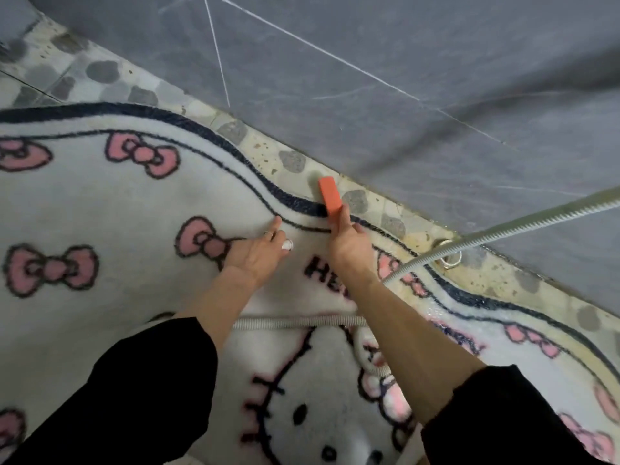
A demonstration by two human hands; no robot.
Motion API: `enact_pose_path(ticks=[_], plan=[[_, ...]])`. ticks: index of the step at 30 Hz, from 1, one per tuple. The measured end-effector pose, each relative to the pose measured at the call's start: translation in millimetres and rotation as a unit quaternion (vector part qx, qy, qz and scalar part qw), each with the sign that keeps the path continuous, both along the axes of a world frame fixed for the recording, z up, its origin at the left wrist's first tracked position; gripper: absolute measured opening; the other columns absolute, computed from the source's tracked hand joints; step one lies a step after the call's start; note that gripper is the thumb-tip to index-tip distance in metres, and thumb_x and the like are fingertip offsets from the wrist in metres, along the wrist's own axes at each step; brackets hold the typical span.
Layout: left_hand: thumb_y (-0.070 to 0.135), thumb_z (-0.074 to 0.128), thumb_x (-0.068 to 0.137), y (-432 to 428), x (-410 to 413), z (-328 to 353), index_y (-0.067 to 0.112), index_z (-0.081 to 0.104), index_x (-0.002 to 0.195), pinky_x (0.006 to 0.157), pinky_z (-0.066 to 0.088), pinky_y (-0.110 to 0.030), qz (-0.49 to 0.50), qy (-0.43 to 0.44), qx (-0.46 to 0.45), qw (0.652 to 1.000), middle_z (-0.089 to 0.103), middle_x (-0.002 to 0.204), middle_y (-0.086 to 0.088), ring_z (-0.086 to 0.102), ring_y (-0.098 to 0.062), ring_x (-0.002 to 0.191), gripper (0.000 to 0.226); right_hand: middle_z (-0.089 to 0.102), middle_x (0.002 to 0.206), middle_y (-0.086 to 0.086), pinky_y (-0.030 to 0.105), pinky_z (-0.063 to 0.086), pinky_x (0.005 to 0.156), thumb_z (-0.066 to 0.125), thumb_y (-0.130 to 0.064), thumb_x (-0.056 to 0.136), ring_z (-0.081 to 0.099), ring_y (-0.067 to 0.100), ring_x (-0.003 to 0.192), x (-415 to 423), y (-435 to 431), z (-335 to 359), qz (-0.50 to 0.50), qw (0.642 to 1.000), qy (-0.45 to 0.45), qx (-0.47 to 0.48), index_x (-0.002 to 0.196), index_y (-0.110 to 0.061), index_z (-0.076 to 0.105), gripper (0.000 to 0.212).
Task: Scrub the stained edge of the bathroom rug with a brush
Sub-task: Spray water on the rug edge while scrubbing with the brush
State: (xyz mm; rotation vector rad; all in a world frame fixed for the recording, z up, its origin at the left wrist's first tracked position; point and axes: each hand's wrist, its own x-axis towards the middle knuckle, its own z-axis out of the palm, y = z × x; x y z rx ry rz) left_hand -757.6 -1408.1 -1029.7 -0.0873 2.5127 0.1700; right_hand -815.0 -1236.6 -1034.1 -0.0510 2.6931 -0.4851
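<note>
A white bathroom rug (pixel 100 203) with pink bows, a cat face and a dark blue border lies on the floor. My right hand (pixel 347 245) grips an orange brush (pixel 330 198) whose far end sits on the dark border at the rug's far edge. My left hand (pixel 260 253) rests flat on the rug just left of the brush, fingers stretched toward the inner black outline, rings on two fingers. Both forearms come out of black sleeves.
A corrugated grey hose (pixel 503 229) runs from the right, past a floor drain (pixel 448 253), and loops across the rug under my arms. Pebble-pattern floor (pixel 292 162) borders the rug. A grey tiled wall (pixel 369 62) rises right behind it. The rug's right edge looks wet.
</note>
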Motion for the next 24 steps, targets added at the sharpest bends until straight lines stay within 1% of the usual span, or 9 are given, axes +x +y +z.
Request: enact_pose_path(ticks=[3, 8, 10, 13, 16, 19, 20, 22, 24], plan=[[0.030, 0.027, 0.111, -2.8, -0.4, -3.4, 0.021, 0.026, 0.151, 0.091, 0.047, -0.045, -0.005, -0.002, 0.003, 1.000, -0.004, 0.169, 0.007, 0.059, -0.031, 0.123, 0.042, 0.059, 0.115, 0.020, 0.034, 0.048, 0.071, 0.038, -0.018, 0.103, 0.063, 0.038, 0.092, 27.2, 2.0, 4.4, -0.017, 0.999, -0.049, -0.012, 0.156, -0.016, 0.020, 0.056], [0.044, 0.027, 0.108, -14.1, 4.6, -11.8, 0.016, 0.034, 0.145, 0.083, 0.053, -0.047, -0.049, 0.030, -0.006, 0.998, -0.008, 0.168, 0.009, 0.069, -0.034, 0.106, 0.046, 0.047, 0.139, 0.013, 0.039, 0.047, 0.071, 0.031, -0.027, 0.107, 0.061, 0.037, 0.099, 134.5, 46.5, 32.3, 0.006, 0.995, -0.102, 0.011, 0.161, -0.026, 0.005, 0.060], [0.042, 0.030, 0.109, -9.9, 9.2, -14.6, 0.016, 0.037, 0.144, 0.079, 0.054, -0.047, -0.062, 0.040, -0.024, 0.997, -0.007, 0.168, 0.006, 0.071, -0.035, 0.099, 0.044, 0.050, 0.134, 0.016, 0.039, 0.045, 0.071, 0.031, -0.029, 0.106, 0.060, 0.040, 0.101, 100.7, 29.0, 12.5, 0.002, 0.996, -0.082, 0.027, 0.160, -0.025, 0.008, 0.059], [0.045, 0.028, 0.108, -4.7, 5.7, -12.8, 0.016, 0.039, 0.142, 0.080, 0.052, -0.044, -0.046, 0.049, -0.028, 0.997, -0.006, 0.168, 0.008, 0.071, -0.034, 0.100, 0.046, 0.057, 0.113, 0.014, 0.039, 0.043, 0.066, 0.032, -0.034, 0.107, 0.063, 0.041, 0.087, 52.0, -6.4, -7.8, 0.000, 1.000, -0.022, 0.009, 0.158, -0.024, 0.014, 0.056], [0.047, 0.024, 0.108, -2.2, 5.2, -10.8, 0.018, 0.038, 0.141, 0.081, 0.051, -0.043, -0.029, 0.039, -0.008, 0.999, -0.007, 0.168, 0.008, 0.069, -0.033, 0.103, 0.046, 0.058, 0.116, 0.014, 0.040, 0.045, 0.065, 0.032, -0.026, 0.105, 0.061, 0.039, 0.086, 88.5, 13.0, -4.2, 0.000, 0.999, -0.038, -0.017, 0.159, -0.020, 0.014, 0.057], [0.048, 0.025, 0.104, -15.4, 10.9, -18.3, 0.014, 0.056, 0.125, 0.062, 0.055, -0.046, -0.033, 0.107, 0.002, 0.994, 0.019, 0.166, 0.001, 0.073, -0.036, 0.072, 0.051, 0.061, 0.110, 0.016, 0.037, 0.040, 0.049, 0.035, -0.021, 0.099, 0.061, 0.037, 0.070, 153.0, 37.4, 15.4, 0.049, 0.997, -0.056, 0.005, 0.155, -0.018, 0.014, 0.060], [0.048, 0.027, 0.101, -18.3, 13.2, -20.5, 0.012, 0.059, 0.121, 0.057, 0.055, -0.047, -0.038, 0.117, 0.010, 0.992, 0.024, 0.165, 0.000, 0.072, -0.037, 0.065, 0.052, 0.059, 0.110, 0.017, 0.038, 0.041, 0.052, 0.039, -0.019, 0.098, 0.062, 0.038, 0.072, 144.5, 34.5, 13.8, 0.038, 0.998, -0.049, 0.003, 0.156, -0.020, 0.012, 0.064], [0.048, 0.030, 0.102, -17.0, 13.6, -20.7, 0.012, 0.054, 0.126, 0.061, 0.054, -0.047, -0.056, 0.106, 0.006, 0.993, 0.015, 0.167, 0.002, 0.072, -0.039, 0.073, 0.050, 0.054, 0.123, 0.018, 0.040, 0.044, 0.064, 0.039, -0.017, 0.101, 0.064, 0.041, 0.089, 98.4, 9.3, -0.8, 0.002, 0.997, -0.070, 0.016, 0.159, -0.021, 0.007, 0.066], [0.046, 0.031, 0.106, -14.0, 7.4, -18.1, 0.014, 0.044, 0.135, 0.074, 0.053, -0.047, -0.054, 0.064, -0.001, 0.996, -0.003, 0.168, 0.008, 0.071, -0.038, 0.091, 0.046, 0.053, 0.122, 0.018, 0.041, 0.043, 0.068, 0.033, -0.022, 0.106, 0.064, 0.043, 0.092, 59.2, -20.7, -11.0, -0.021, 0.997, -0.079, -0.005, 0.159, -0.021, 0.008, 0.058]])
